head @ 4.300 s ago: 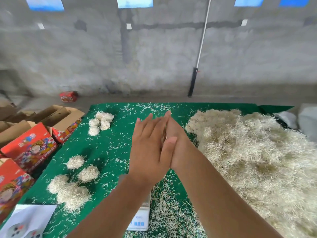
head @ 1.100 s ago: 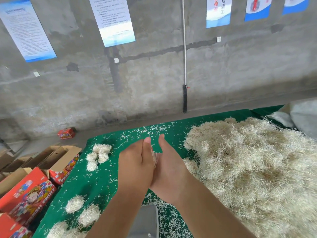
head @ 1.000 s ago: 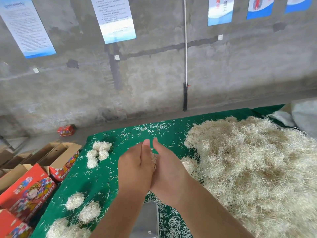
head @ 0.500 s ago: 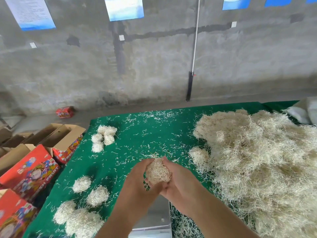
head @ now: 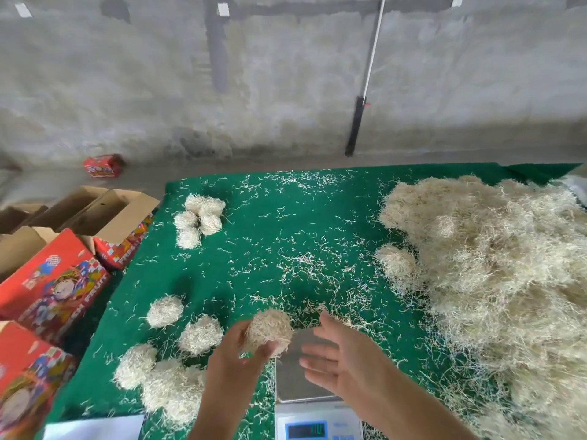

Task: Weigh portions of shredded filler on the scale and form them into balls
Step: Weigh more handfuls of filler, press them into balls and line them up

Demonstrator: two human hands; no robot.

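The left hand (head: pixel 244 354) cups a finished filler ball (head: pixel 269 331) low in the frame, likely bound for the balls (head: pixel 178 354) grouped lower left. The right hand (head: pixel 343 360), fingers spread and empty, hovers over the scale (head: pixel 297 385), nearest the loose filler heap (head: pixel 495 281).

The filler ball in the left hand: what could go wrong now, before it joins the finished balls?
1. The left hand holds the filler ball only at its fingertips, and the open right hand is apart from it, so it may drop or loosen.
2. It hangs beside the scale platform; shed strands could land there and spoil the next weighing.
3. Set among the finished balls, which already touch, it might tangle with them.
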